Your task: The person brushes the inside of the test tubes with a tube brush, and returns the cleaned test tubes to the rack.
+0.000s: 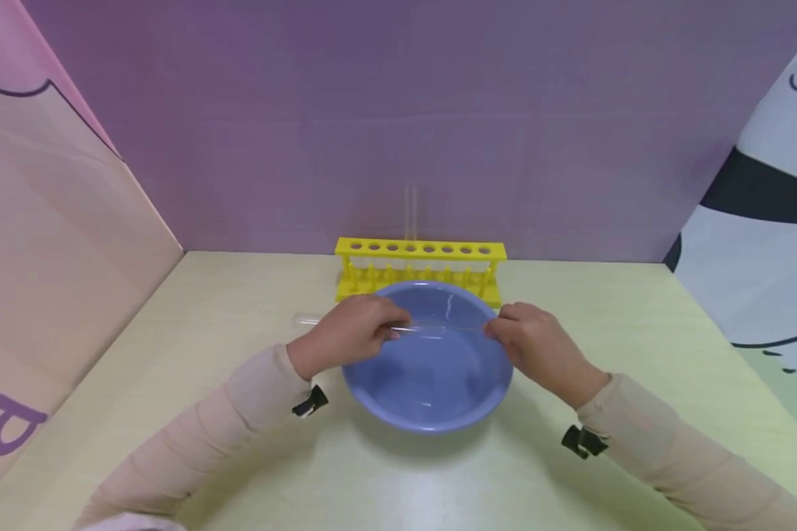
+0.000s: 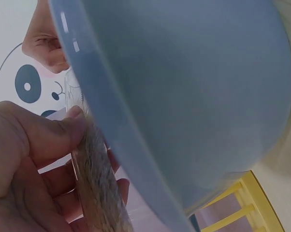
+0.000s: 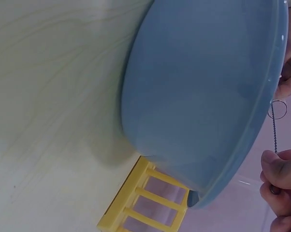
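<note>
Above the blue basin (image 1: 432, 391), my left hand (image 1: 352, 332) holds a clear glass test tube (image 1: 307, 319) roughly level, its rounded end pointing left. A bristled test tube brush (image 2: 99, 179) is inside the tube, seen through the glass in the left wrist view. The brush's twisted wire handle (image 3: 275, 128) comes out of the round mouth. My right hand (image 1: 538, 346) pinches that wire between thumb and fingers, over the basin's right rim. In the right wrist view, the basin wall hides most of the tube.
Behind the basin stands a yellow test tube rack (image 1: 420, 249) with a row of holes and pegs. One clear test tube (image 1: 410, 210) stands upright in it. A purple backdrop (image 1: 398, 110) rises behind the pale wooden table (image 1: 239, 295), with printed panels at both sides.
</note>
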`<state>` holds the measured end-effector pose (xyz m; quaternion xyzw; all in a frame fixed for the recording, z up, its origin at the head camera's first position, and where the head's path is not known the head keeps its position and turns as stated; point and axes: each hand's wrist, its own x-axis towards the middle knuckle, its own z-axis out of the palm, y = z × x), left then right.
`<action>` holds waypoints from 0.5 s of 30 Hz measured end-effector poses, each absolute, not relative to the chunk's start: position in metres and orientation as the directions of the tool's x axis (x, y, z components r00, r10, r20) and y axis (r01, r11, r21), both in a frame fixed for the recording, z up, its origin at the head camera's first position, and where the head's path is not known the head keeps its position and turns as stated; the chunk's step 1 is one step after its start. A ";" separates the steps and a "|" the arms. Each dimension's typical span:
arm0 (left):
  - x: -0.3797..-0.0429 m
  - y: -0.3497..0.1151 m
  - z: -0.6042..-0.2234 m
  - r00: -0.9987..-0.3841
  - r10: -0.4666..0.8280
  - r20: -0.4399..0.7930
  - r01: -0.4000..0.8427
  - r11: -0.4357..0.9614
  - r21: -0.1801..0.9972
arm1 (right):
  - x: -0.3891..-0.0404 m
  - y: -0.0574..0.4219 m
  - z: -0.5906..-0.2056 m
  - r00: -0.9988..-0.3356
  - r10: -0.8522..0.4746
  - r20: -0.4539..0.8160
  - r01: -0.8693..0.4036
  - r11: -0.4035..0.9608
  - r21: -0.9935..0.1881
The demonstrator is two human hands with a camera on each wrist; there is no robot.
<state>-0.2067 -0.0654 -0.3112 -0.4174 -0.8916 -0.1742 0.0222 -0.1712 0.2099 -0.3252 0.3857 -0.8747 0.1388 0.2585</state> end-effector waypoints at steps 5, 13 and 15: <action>-0.205 -0.064 -0.313 -0.634 0.738 0.233 0.772 0.584 0.250 | -0.170 0.207 -0.320 -0.615 -0.592 0.522 -0.734 0.671 -0.104; -0.203 -0.062 -0.314 -0.613 0.728 0.307 0.789 0.585 0.188 | -0.175 0.204 -0.315 -0.685 -0.578 0.443 -0.705 0.680 -0.202; -0.203 -0.061 -0.315 -0.610 0.725 0.321 0.790 0.589 0.172 | -0.177 0.204 -0.315 -0.690 -0.579 0.435 -0.703 0.679 -0.211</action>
